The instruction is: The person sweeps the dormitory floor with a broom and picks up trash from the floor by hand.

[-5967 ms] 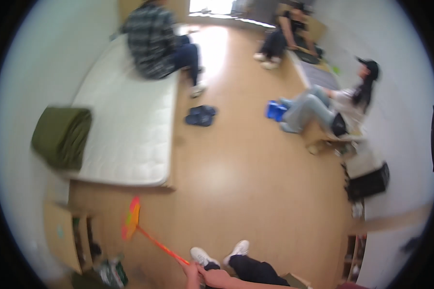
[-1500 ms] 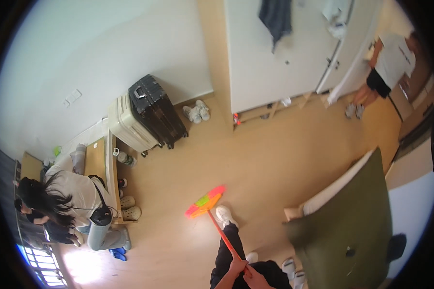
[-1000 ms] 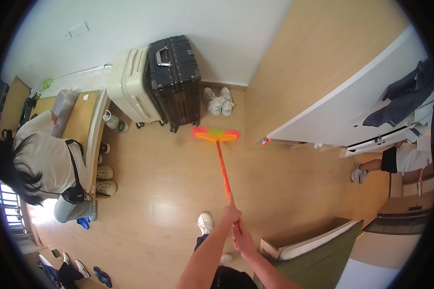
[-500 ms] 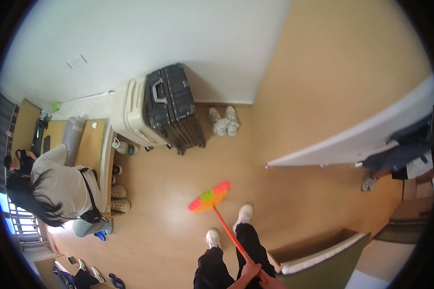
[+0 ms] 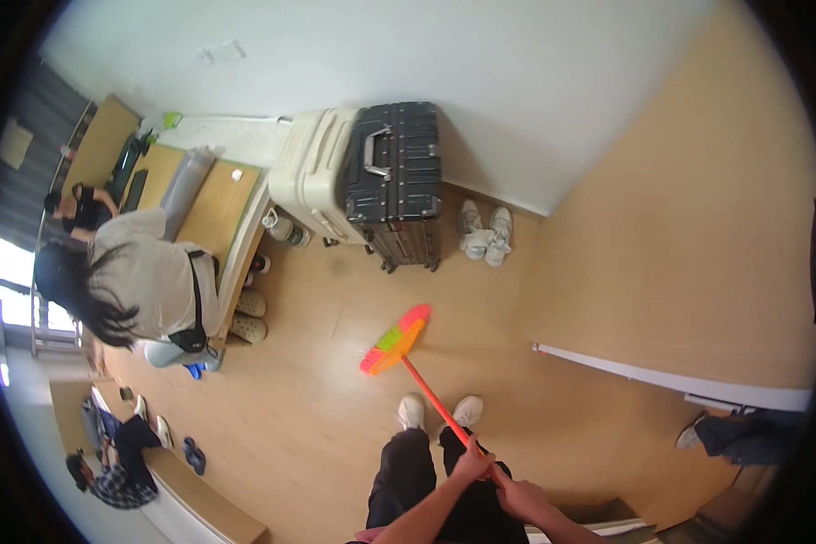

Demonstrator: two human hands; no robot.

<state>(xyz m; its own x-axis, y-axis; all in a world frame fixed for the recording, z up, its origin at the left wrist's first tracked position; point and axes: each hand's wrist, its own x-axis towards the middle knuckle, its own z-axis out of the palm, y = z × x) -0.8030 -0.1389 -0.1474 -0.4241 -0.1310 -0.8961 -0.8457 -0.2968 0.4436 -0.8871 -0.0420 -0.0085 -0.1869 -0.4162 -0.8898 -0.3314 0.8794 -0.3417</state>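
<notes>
Broom [image 5: 394,343]: no lettering that can be read
Black suitcase [image 5: 393,168]: nothing readable on the sides in view
Cream suitcase [image 5: 310,172]: nothing readable here either
Bottle [image 5: 286,229]: too small to tell — any print on it cannot be made out
Black bag [image 5: 189,341]: no words or numbers legible at this size
White shoes [image 5: 485,234]: no readable marking
Pale patch [image 5: 14,145] on the grey curtain [image 5: 45,109]: too blurred — no text can be read

There are two suitcases [image 5: 394,181] and one broom [image 5: 395,343].
</notes>
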